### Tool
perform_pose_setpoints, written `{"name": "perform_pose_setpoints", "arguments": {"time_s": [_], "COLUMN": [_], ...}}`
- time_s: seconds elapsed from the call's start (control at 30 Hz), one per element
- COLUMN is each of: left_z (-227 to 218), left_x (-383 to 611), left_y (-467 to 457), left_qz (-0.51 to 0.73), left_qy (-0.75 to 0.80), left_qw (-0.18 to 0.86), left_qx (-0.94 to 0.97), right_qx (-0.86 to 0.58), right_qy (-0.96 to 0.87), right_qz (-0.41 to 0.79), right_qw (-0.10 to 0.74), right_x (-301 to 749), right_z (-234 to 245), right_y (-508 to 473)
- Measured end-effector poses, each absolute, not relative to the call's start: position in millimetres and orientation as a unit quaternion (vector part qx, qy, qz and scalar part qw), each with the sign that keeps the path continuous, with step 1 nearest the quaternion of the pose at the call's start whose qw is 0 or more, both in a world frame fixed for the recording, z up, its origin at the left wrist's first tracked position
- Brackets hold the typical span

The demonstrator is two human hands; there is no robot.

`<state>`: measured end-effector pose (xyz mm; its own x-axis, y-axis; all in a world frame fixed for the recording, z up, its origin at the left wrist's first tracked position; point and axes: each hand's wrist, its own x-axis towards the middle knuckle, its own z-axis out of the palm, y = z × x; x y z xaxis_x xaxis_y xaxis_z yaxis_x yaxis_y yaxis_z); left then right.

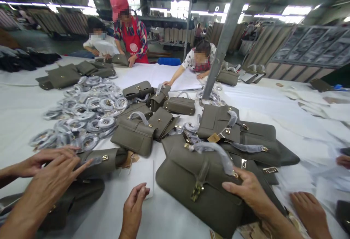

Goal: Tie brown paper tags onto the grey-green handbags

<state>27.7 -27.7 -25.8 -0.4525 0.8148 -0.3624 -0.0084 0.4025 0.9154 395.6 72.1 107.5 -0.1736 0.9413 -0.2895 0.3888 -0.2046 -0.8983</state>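
My right hand [247, 189] grips an olive-green handbag [188, 173] at its right side, close to the end of the plastic-wrapped handle [216, 150]. The bag lies tilted over other bags, with its flap down and a gold-coloured clasp [197, 191] at the front. Left of this bag, my left hand [133, 208] is raised with curled fingers and thumb drawn together. Whether something small is between its fingertips I cannot make out. A white sheet [143, 171] lies just behind these fingertips.
Several wrapped coiled straps [87, 109] and handbags [133, 133] crowd the table's middle. A grey metal post [228, 36] rises beyond them. At left, another person's hands [54, 166] work over a bag; another person's hand [310, 208] is close on my right. People stand across the table.
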Motion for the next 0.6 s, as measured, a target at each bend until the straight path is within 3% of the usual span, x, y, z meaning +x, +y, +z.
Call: {"name": "perform_pose_setpoints", "arguments": {"time_s": [0.1,0.17,0.27,0.37,0.47,0.6], "left_z": [-46,-61,-89,-117,-137,-145], "left_x": [20,15,9,10,20,34], "left_y": [-12,0,21,36,40,36], "left_qz": [0.467,0.452,0.420,0.355,0.269,0.240], "left_qy": [0.743,0.758,0.768,0.773,0.754,0.734], "left_qw": [0.374,0.322,0.228,0.099,-0.043,-0.118], "left_qx": [0.301,0.343,0.426,0.517,0.598,0.625], "right_qx": [-0.650,-0.694,-0.726,-0.654,-0.550,-0.497], "right_qy": [-0.467,-0.491,-0.620,-0.673,-0.744,-0.823], "right_qz": [0.498,0.425,0.137,-0.104,-0.099,0.046], "right_qw": [0.334,0.311,0.266,0.329,0.366,0.270], "right_x": [429,441,434,402,360,312], "right_z": [106,98,92,105,127,128], "right_y": [104,124,143,151,178,282]}}
